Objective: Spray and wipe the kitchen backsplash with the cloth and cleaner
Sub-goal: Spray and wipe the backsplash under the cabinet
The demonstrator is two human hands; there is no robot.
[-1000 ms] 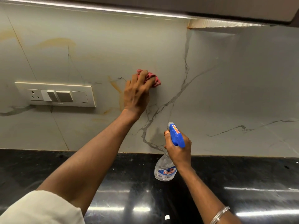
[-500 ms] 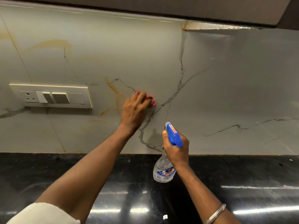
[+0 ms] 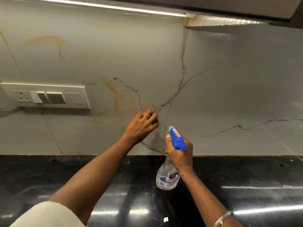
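At the far left a white rectangular switch plate with a socket and rocker switches (image 3: pixel 47 95) sits on the pale grey marble-look backsplash (image 3: pixel 237 79), well apart from the wiping. To its right, orange-brown streaks (image 3: pixel 114 95) run down the wall. The left hand (image 3: pixel 141 125) presses on the wall just right of those streaks. Its fingers (image 3: pixel 151 117) are curled over a small bunched red cloth (image 3: pixel 150 112), most of which is hidden beneath them. Just beside it, lower and to the right, the right hand (image 3: pixel 180 153) holds a clear plastic spray bottle with a blue trigger head (image 3: pixel 177 140) off the table. Its fingers are wrapped round the neck and the nozzle is aimed at the wall. Whether a finger rests on the trigger, I cannot tell.

The nozzle points close past the left hand, so a squeeze now would likely wet the knuckles rather than the stone. With so little cloth showing, bare fingertips may smear the streaks instead of lifting them. Mist or a damp stroke carried leftward could reach the socket. Runoff would probably pool where the wall meets the table.

The glossy black stone table (image 3: pixel 246 174) mirrors a white light strip (image 3: pixel 98 5) mounted under a dark overhead cabinet. A small white scrap (image 3: pixel 166 219) lies near the table's front edge.
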